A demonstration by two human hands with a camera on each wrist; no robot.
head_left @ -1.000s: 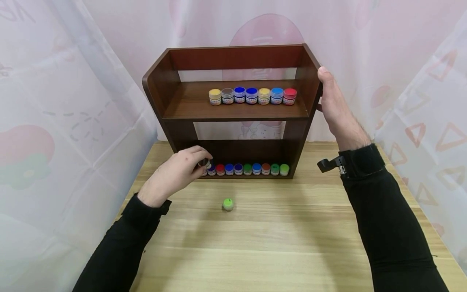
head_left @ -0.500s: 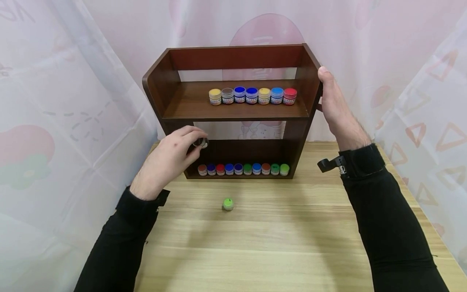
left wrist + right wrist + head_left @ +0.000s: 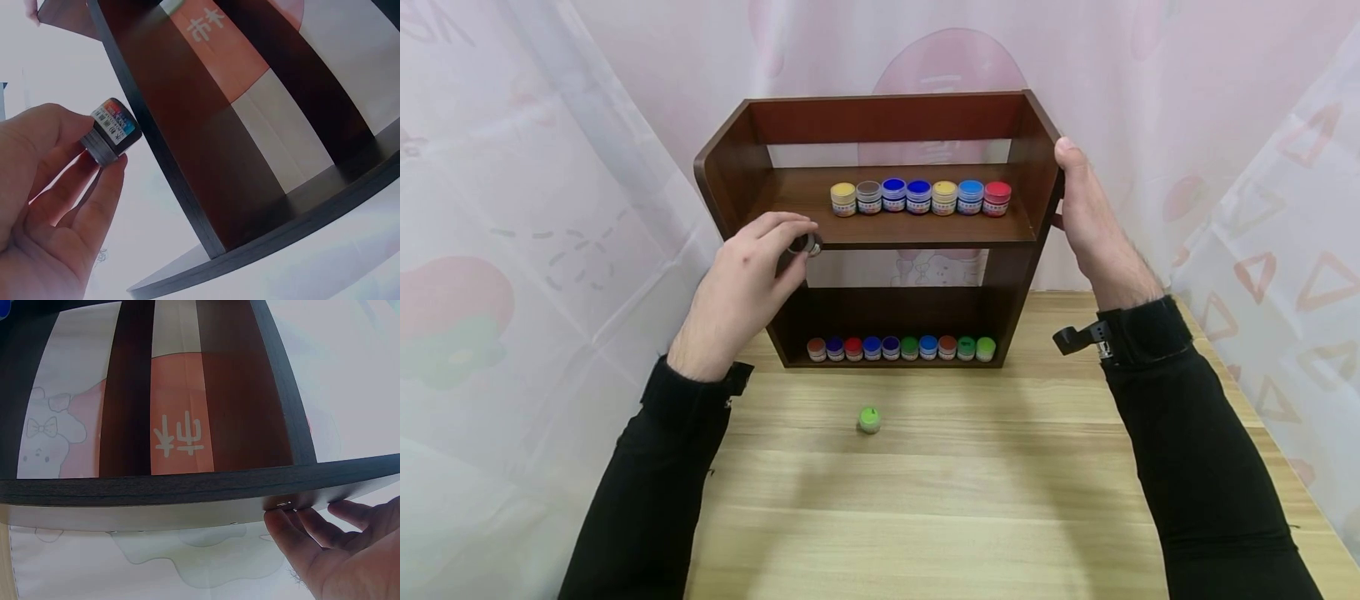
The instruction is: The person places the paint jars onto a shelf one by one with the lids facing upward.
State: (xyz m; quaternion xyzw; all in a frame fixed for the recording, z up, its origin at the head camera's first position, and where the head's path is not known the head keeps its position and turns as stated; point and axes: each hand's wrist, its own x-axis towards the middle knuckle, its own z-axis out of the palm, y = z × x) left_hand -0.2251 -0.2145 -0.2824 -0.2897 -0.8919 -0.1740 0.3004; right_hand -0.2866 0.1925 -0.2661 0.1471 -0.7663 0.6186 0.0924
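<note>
My left hand [image 3: 741, 292] pinches a small paint jar [image 3: 114, 128] with a dark lid between thumb and fingertips. The jar is tilted and held in front of the left part of the brown wooden shelf [image 3: 887, 121], near the middle board's height. In the left wrist view its label shows, close to the shelf's dark edge. My right hand [image 3: 1093, 225] is at the shelf's right side panel; in the right wrist view its fingertips [image 3: 281, 528] press on the panel's outer face. On the upper board stands a row of paint jars [image 3: 917, 198] with yellow, grey, blue and red lids.
Another row of paint jars [image 3: 910, 348] lines the bottom board, with red, blue and green lids. A single green-lidded jar [image 3: 869, 420] sits on the wooden table [image 3: 955, 492] in front. Pale printed curtains [image 3: 535, 208] surround the table.
My left hand has lifted the dark-lidded jar from beside the bottom row up to about the middle board. My right hand has stayed at the side panel.
</note>
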